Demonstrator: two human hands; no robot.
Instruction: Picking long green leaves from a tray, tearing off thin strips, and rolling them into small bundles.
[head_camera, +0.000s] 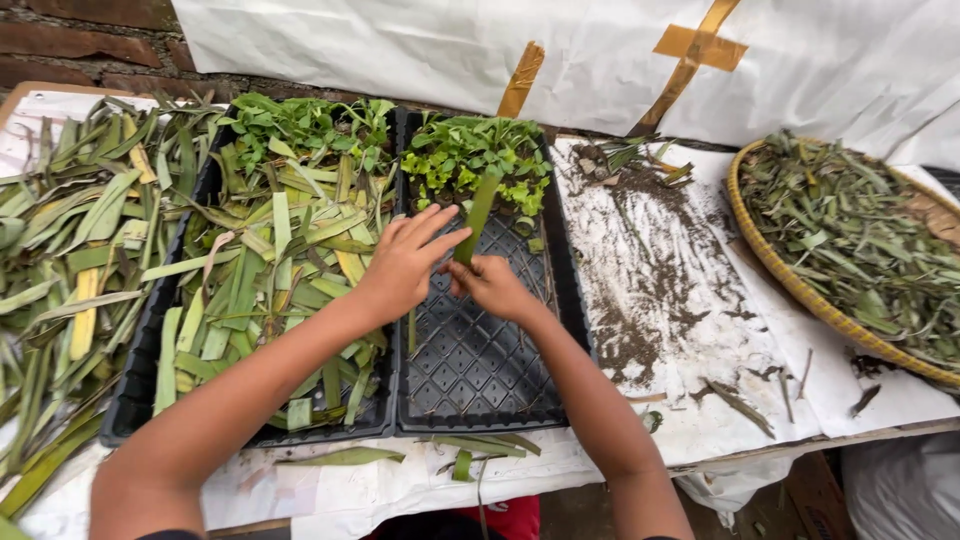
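A long green leaf strip (478, 215) stands upright between my hands over a black plastic seedling tray (480, 370). My right hand (492, 285) pinches its lower end. My left hand (405, 262) touches the strip from the left with fingers spread. Small green seedlings (470, 160) fill the far rows of this tray; the near cells hold nothing. To the left, a second black tray (150, 330) is heaped with cut leaf strips (280, 250).
A loose pile of long leaves (70, 250) lies at the far left. Spilled soil (650, 270) covers the white sheet to the right. A woven round basket (790, 285) of dried leaves sits at the right edge. A white taped sheet hangs behind.
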